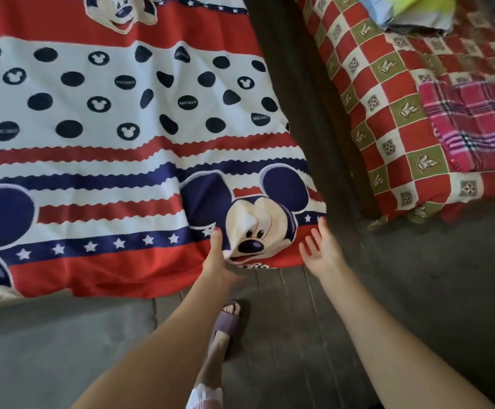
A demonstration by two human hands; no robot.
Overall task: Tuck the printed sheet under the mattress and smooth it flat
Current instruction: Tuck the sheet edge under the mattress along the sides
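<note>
The printed sheet (116,160), red, white and navy with cartoon mouse faces, stars and dots, covers the bed across the upper left. Its near edge hangs over the bed's side, with wrinkles around the corner mouse face. My left hand (216,261) is at that hanging edge, thumb on top of the cloth and fingers curled beneath it, gripping the fabric. My right hand (321,246) hovers at the sheet's right corner, fingers spread and palm facing left, holding nothing. The mattress is hidden under the sheet.
A dark gap (308,98) separates this bed from a second bed with a red checked cover (388,119), a pink plaid cloth (476,125) folded on it. My foot in a purple slipper (228,323) stands on the dark floor (417,290).
</note>
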